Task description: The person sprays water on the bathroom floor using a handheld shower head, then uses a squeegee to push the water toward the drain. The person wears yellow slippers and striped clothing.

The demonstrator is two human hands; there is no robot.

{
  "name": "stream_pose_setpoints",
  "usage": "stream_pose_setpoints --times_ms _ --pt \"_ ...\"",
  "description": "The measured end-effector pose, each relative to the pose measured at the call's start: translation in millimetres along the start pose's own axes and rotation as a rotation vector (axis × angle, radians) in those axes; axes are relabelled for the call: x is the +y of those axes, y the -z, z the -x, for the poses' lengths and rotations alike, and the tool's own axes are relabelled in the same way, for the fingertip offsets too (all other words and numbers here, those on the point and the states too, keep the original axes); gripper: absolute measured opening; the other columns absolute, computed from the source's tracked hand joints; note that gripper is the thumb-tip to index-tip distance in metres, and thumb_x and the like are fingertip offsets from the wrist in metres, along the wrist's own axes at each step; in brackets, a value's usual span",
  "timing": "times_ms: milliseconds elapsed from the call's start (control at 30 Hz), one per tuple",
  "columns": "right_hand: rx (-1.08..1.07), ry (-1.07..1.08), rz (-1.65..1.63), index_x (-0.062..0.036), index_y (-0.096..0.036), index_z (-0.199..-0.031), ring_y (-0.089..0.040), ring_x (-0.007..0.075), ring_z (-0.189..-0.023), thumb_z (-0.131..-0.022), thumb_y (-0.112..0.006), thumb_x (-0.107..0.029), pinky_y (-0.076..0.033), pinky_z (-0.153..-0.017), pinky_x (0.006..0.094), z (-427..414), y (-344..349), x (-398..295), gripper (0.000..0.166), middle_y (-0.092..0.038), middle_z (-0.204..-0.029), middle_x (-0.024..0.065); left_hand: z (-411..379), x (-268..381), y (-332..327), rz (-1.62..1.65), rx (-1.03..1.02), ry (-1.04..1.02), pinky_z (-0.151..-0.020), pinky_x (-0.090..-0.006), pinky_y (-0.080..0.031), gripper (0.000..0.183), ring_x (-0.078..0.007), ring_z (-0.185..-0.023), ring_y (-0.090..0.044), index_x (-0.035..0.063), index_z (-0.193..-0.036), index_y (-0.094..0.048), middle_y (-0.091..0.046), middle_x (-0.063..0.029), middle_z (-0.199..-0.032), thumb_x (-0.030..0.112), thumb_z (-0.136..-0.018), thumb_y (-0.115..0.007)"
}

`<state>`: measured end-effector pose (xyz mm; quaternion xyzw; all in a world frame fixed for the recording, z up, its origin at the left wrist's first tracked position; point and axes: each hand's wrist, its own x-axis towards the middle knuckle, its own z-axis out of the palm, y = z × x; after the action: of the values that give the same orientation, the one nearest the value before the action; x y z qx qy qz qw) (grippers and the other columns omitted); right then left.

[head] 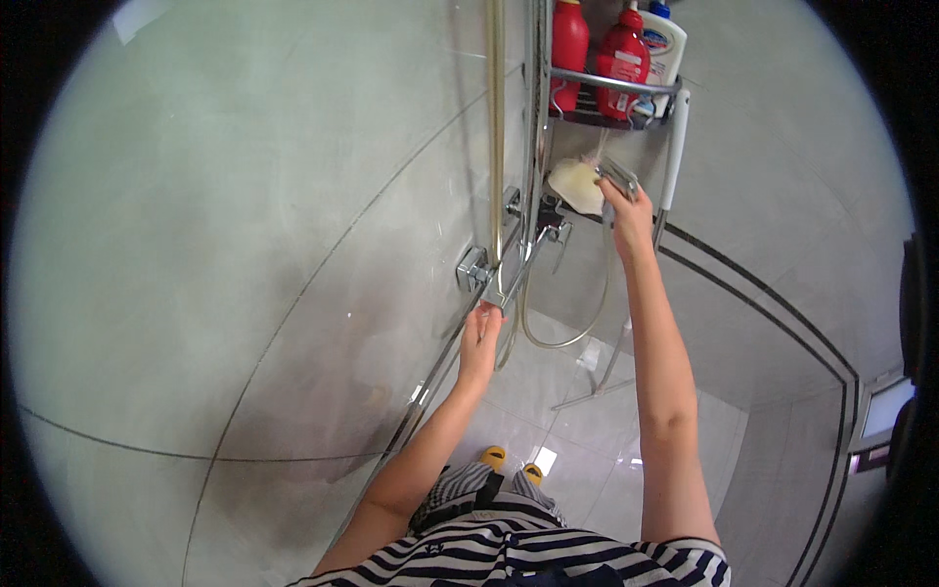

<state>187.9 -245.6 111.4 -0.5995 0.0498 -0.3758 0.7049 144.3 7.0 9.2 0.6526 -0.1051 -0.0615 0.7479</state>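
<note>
My left hand touches the near end of a chrome shower mixer on the tiled wall; its finger closure is unclear. Raised further off, my right hand grips a small clear and grey sprayer-like handset. Just left of it hangs a pale yellowish rounded object, perhaps a bath sponge, below the corner rack. A flexible shower hose loops down between my hands, and its upper end runs up near my right hand.
A chrome corner rack holds red pump bottles and a white bottle. A white-handled pole leans beside it, down to the tiled floor. A vertical chrome riser pipe stands by the left wall.
</note>
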Motion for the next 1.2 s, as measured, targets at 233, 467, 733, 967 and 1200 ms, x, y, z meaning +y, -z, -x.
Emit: stream_pose_setpoints --times_ms 233,467,733,967,1200 --pt "-0.419 -0.138 -0.172 -0.001 -0.055 -0.092 -0.052 0.0128 -0.081 -0.072 -0.065 -0.019 -0.038 -0.074 0.0246 -78.1 -37.5 35.2 0.029 -0.059 -0.086 0.0058 -21.8 24.6 -3.1 0.014 -0.14 0.344 -0.088 -0.0275 -0.026 0.042 -0.011 -0.092 -0.045 0.0024 -0.096 -0.052 -0.058 -0.0042 -0.091 0.041 -0.08 -0.05" --pt "-0.558 -0.405 -0.326 -0.0045 -0.05 -0.095 -0.051 0.0135 -0.079 -0.074 -0.063 -0.028 -0.041 -0.072 0.029 -72.5 -37.1 78.1 0.034 -0.056 -0.082 0.0035 -28.4 -6.1 1.2 -0.41 0.089 -0.057 -0.085 -0.0333 -0.028 0.041 -0.0163 -0.077 -0.053 -0.0007 -0.096 -0.052 -0.059 -0.0078 -0.089 0.031 -0.072 -0.063" --pt "-0.454 -0.291 -0.242 -0.0065 -0.049 -0.106 -0.049 0.0106 -0.087 -0.078 -0.057 -0.028 -0.039 -0.073 0.0256 -59.3 -4.6 93.0 0.036 -0.055 -0.093 0.0018 -11.4 32.3 -13.4 -1.089 0.234 -0.385 -0.081 -0.0379 -0.028 0.048 -0.0238 -0.081 -0.051 0.0011 -0.097 -0.051 -0.058 -0.0105 -0.084 0.023 -0.059 -0.071" --pt "0.496 0.08 0.669 0.0006 -0.047 -0.107 -0.048 0.0225 -0.095 -0.07 -0.064 -0.027 -0.038 -0.081 0.0336 -76.7 179.5 130.7 0.049 -0.05 -0.104 0.0133 -18.2 28.2 -26.5 -1.135 0.302 -0.442 -0.079 -0.0412 -0.03 0.042 -0.0249 -0.076 -0.052 0.0018 -0.091 -0.056 -0.056 -0.0107 -0.077 0.03 -0.062 -0.067" --pt "0.55 0.271 1.089 0.0027 -0.042 -0.112 -0.049 0.0279 -0.094 -0.069 -0.064 -0.02 -0.036 -0.084 0.0365 -113.7 237.8 162.2 0.053 -0.051 -0.103 0.0169 -15.4 34.8 -27.4 -1.188 0.246 -0.385 -0.079 -0.0411 -0.029 0.042 -0.024 -0.074 -0.052 0.0024 -0.09 -0.056 -0.056 -0.009 -0.075 0.03 -0.061 -0.068"
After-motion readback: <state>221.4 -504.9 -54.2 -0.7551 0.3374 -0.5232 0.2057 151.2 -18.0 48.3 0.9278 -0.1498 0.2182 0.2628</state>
